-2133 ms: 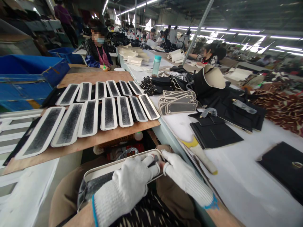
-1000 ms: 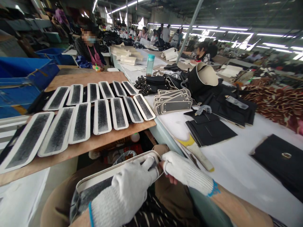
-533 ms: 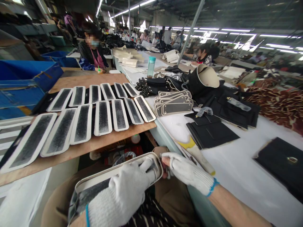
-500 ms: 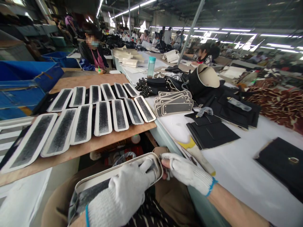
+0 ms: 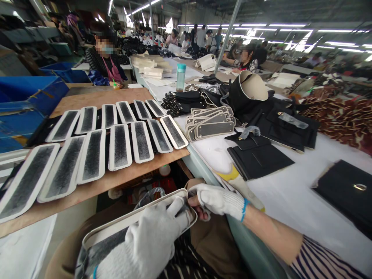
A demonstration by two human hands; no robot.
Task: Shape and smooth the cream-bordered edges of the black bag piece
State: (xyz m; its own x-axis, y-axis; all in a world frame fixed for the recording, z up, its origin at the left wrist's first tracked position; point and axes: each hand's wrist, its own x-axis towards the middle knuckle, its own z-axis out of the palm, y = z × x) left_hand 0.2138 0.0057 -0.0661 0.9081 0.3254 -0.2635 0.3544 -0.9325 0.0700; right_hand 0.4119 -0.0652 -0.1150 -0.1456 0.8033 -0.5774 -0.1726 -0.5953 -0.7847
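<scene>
On my lap lies a black bag body [image 5: 107, 248], its long, rounded base panel facing up with a pale raised rim. My left hand [image 5: 154, 232], in a white knitted glove, lies across it, fingers pressed at the right end of the panel and gripping it. At that same rounded end, my right hand [image 5: 209, 201] is closed on the rim; its glove leaves the thumb and some fingertips bare. The tips of the right fingers are partly hidden behind the edge. On the board to the left lie several dark panels with white borders [image 5: 120, 147].
A brown board [image 5: 128, 164] holds the panels. On the white table [image 5: 273, 209] are a stack of grey trimmed pieces [image 5: 213, 130], black bag parts [image 5: 261, 161] and a teal-lidded bottle [image 5: 180, 77]. Blue bins [image 5: 23, 104] stand at left. Co-workers [image 5: 106, 62] sit beyond.
The view has shifted slightly. My right hand has moved a little left along with the end of the bag body, still closed on the rim. My left hand keeps its grip.
</scene>
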